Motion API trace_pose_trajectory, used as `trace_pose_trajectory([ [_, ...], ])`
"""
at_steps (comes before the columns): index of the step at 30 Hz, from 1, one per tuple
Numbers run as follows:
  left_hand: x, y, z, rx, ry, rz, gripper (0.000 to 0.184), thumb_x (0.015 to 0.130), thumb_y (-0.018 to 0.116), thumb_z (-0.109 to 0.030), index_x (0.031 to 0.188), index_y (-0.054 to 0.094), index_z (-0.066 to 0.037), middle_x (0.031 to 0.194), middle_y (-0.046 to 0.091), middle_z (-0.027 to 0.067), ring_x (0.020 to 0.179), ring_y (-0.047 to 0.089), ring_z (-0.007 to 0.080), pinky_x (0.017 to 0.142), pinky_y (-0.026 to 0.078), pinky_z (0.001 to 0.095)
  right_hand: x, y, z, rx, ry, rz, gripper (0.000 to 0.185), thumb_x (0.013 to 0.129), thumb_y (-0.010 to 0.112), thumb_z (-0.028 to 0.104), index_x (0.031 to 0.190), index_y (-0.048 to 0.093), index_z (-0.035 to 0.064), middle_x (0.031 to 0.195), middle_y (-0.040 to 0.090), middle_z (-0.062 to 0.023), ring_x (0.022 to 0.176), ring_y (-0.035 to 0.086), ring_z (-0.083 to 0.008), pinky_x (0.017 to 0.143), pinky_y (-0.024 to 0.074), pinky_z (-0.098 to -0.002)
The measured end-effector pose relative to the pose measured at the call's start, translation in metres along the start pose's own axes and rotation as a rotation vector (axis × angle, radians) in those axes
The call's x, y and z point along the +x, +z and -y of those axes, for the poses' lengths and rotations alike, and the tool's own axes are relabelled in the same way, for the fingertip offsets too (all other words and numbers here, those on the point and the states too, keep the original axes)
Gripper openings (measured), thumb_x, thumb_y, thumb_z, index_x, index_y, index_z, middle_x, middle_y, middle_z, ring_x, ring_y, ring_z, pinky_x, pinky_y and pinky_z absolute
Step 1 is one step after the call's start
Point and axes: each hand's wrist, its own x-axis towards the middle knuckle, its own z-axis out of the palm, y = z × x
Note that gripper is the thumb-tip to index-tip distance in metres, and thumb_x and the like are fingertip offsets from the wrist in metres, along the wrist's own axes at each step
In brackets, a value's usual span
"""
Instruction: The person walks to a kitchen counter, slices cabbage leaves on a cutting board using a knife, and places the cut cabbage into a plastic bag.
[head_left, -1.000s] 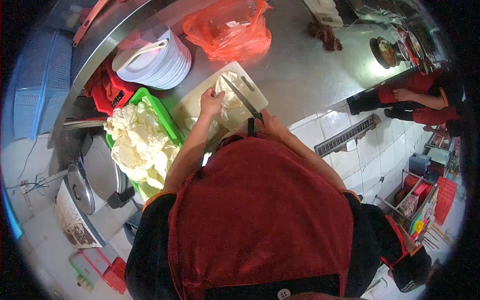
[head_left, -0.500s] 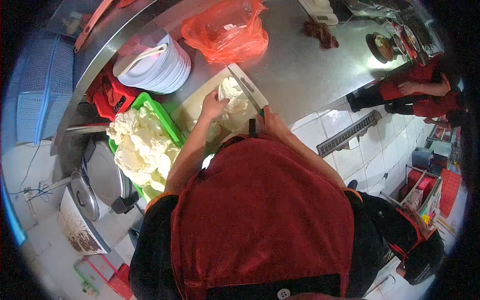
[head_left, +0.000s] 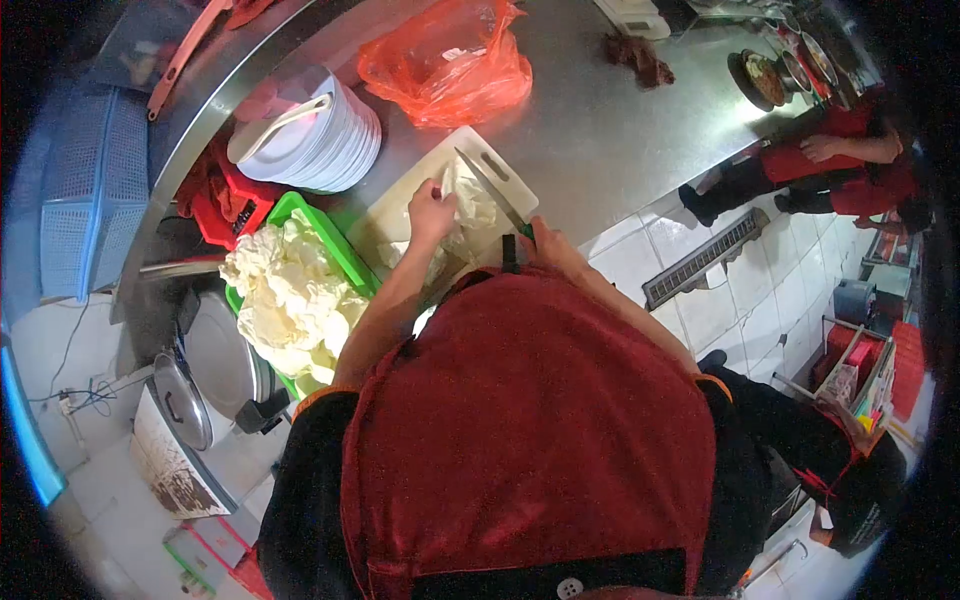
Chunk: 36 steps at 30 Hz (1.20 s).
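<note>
- Change: relative to the view half a second earlier, the tip of the kitchen knife (head_left: 490,187) has drawn back slightly from the far corner of the white cutting board (head_left: 385,215). The left hand (head_left: 432,212) remains beside the cabbage leaves (head_left: 478,208).
- Assessment: the shift is consistent with one phase of a cutting stroke. A completed cut cannot be confirmed.
- Leaf position: the cabbage leaves lie on the cutting board, between the left hand and the knife blade. A second portion, the leaf pieces (head_left: 412,262), lies nearer the body, beside the left wrist.
- Right hand (head_left: 550,245): closed around the knife's green handle at the near right edge of the board. The blade points forward and to the left, across the slotted end of the board.
- Left hand: fingers curled inward at the leaves, forearm extended forward. Whether the fingers pinch a leaf or only rest against it cannot be told.
- Hand spacing: apart, one on each side of the leaves.
- Adjacent items: the green crate (head_left: 322,235), heaped with pale leaves (head_left: 295,295), sits left of the board. The plate stack (head_left: 325,150) and red plastic bag (head_left: 445,65) stand beyond it on the steel counter (head_left: 600,130).
</note>
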Motion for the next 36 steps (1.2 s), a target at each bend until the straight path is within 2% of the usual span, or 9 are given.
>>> trace_pose_trajectory([
  [3, -0.01, -0.005, -0.009, 0.253, -0.047, -0.155, 0.026, 0.078, 0.069, -0.015, 0.079, 0.048, 0.0, 0.07, 0.056, 0.0119, 0.063, 0.061, 0.0214, 0.06, 0.05, 0.0386, 0.003, 0.008, -0.007, -0.03, -0.074, 0.01, 0.033, 0.095, 0.053, 0.026, 0.114, 0.042, 0.0013, 0.083, 0.062, -0.0339, 0.084, 0.06, -0.0533, 0.066, 0.0465, -0.0606],
  [5, -0.019, -0.005, -0.021, -0.196, -0.27, -0.149, 0.022, 0.08, 0.064, -0.008, 0.079, 0.043, 0.0, 0.07, 0.052, 0.0105, 0.056, 0.061, 0.0225, 0.05, 0.052, 0.0377, 0.003, 0.009, -0.005, -0.051, -0.056, 0.031, 0.035, 0.096, 0.052, 0.028, 0.115, 0.042, 0.001, 0.084, 0.062, -0.0338, 0.084, 0.061, -0.053, 0.068, 0.047, -0.0601],
  [8, -0.02, -0.003, -0.026, -0.301, -0.286, -0.123, 0.021, 0.081, 0.061, -0.006, 0.076, 0.041, 0.0, 0.073, 0.046, 0.0076, 0.059, 0.054, 0.0158, 0.044, 0.055, 0.0344, -0.003, -0.013, 0.018, -0.096, -0.005, 0.118, 0.038, 0.097, 0.049, 0.033, 0.115, 0.043, 0.0004, 0.085, 0.063, -0.0336, 0.085, 0.062, -0.0524, 0.07, 0.0485, -0.0594],
  [11, -0.016, 0.0, -0.018, -0.258, -0.211, -0.108, 0.02, 0.081, 0.061, -0.004, 0.08, 0.041, 0.0, 0.072, 0.049, 0.0075, 0.051, 0.06, 0.021, 0.043, 0.052, 0.0347, -0.005, -0.02, 0.023, -0.174, 0.036, 0.19, 0.04, 0.097, 0.046, 0.035, 0.116, 0.043, -0.0001, 0.088, 0.064, -0.0329, 0.087, 0.062, -0.0517, 0.073, 0.0498, -0.0588],
  [21, -0.008, -0.008, 0.004, -0.123, -0.218, -0.048, 0.02, 0.079, 0.062, -0.008, 0.077, 0.043, 0.0, 0.068, 0.052, 0.01, 0.053, 0.061, 0.0197, 0.043, 0.052, 0.0354, 0.007, -0.01, 0.013, -0.258, 0.05, 0.242, 0.037, 0.098, 0.044, 0.033, 0.113, 0.039, -0.0005, 0.098, 0.063, -0.033, 0.094, 0.062, -0.051, 0.08, 0.048, -0.0589],
  [25, 0.002, -0.015, 0.011, -0.296, -0.25, 0.055, 0.013, 0.08, 0.061, -0.006, 0.089, 0.054, 0.001, 0.074, 0.059, 0.0081, 0.06, 0.062, 0.0169, 0.046, 0.05, 0.0321, 0.03, 0.009, -0.016, -0.231, -0.004, 0.221, 0.04, 0.098, 0.044, 0.035, 0.114, 0.041, -0.0012, 0.101, 0.063, -0.0324, 0.097, 0.061, -0.05, 0.083, 0.0474, -0.0573],
  [27, -0.002, -0.041, -0.013, -0.467, -0.282, 0.099, 0.026, 0.082, 0.062, -0.006, 0.107, 0.061, 0.001, 0.086, 0.065, 0.0053, 0.067, 0.064, 0.0142, 0.049, 0.047, 0.0272, 0.035, 0.016, -0.026, -0.223, 0.009, 0.155, 0.041, 0.097, 0.045, 0.036, 0.113, 0.045, -0.0022, 0.103, 0.062, -0.0319, 0.099, 0.06, -0.0492, 0.086, 0.0469, -0.0555],
  [31, 0.002, -0.097, -0.066, -0.647, -0.252, 0.179, 0.036, 0.083, 0.064, -0.005, 0.118, 0.058, 0.001, 0.097, 0.068, 0.0068, 0.073, 0.066, 0.0142, 0.049, 0.048, 0.0274, 0.044, 0.009, -0.033, -0.154, -0.102, 0.13, 0.041, 0.097, 0.046, 0.035, 0.112, 0.05, -0.0031, 0.105, 0.062, -0.0316, 0.103, 0.058, -0.0487, 0.088, 0.0458, -0.0547],
  [36, 0.028, -0.144, -0.155, -0.834, -0.001, 0.176, 0.054, 0.085, 0.064, 0.001, 0.136, 0.045, 0.0, 0.116, 0.065, 0.0104, 0.099, 0.066, 0.0181, 0.078, 0.057, 0.032, 0.033, -0.009, -0.013, -0.059, -0.073, 0.207, 0.042, 0.097, 0.045, 0.035, 0.116, 0.051, -0.002, 0.105, 0.061, -0.0323, 0.103, 0.057, -0.0494, 0.089, 0.0449, -0.0551],
])
